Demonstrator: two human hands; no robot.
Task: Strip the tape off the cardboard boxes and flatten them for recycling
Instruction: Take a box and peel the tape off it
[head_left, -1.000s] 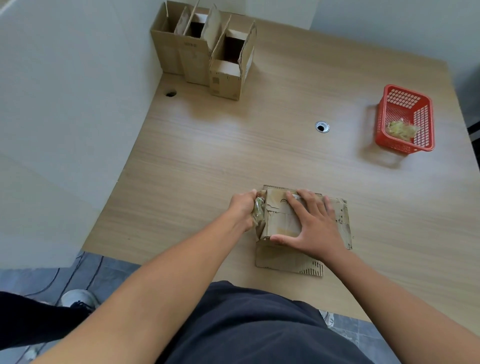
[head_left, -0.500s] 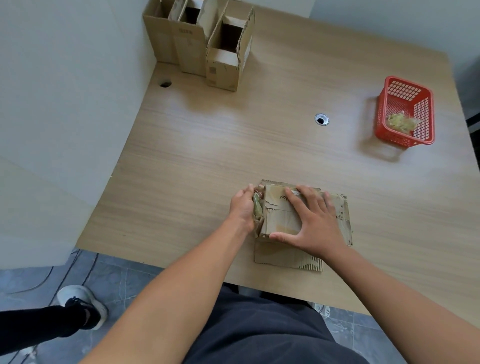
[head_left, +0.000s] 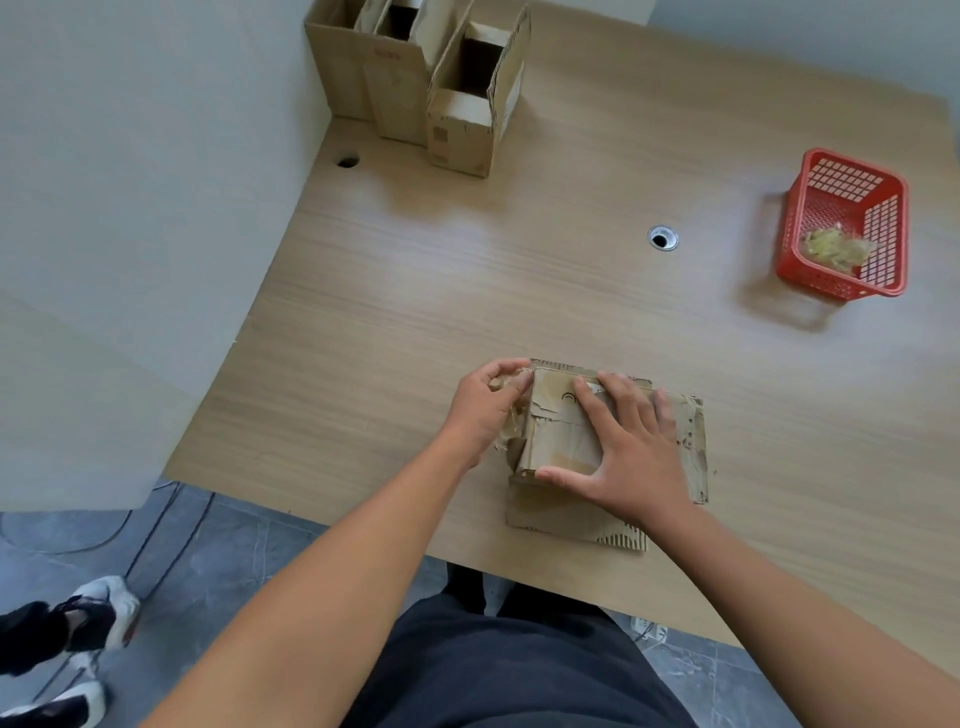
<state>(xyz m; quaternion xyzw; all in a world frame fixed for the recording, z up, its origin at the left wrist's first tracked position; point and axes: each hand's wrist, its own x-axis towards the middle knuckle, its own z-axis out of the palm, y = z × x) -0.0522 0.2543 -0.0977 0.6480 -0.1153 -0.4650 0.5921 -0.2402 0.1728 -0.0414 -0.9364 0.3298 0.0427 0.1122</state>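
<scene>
Tape (head_left: 508, 383) peels farther off the box (head_left: 561, 441), pinched in the left hand (head_left: 483, 410); right hand (head_left: 628, 457) stays spread.

I get one head cam, wide-angle, looking fwd & down at the desk (head_left: 519, 270) from close above; near edge btm, far end top.

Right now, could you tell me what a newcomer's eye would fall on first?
At the near edge of the table, the right hand presses flat on a crushed cardboard box while the left hand pinches clear tape at its left end. The red basket at far right holds a wad of tape; open boxes stand in the far left corner.
</scene>
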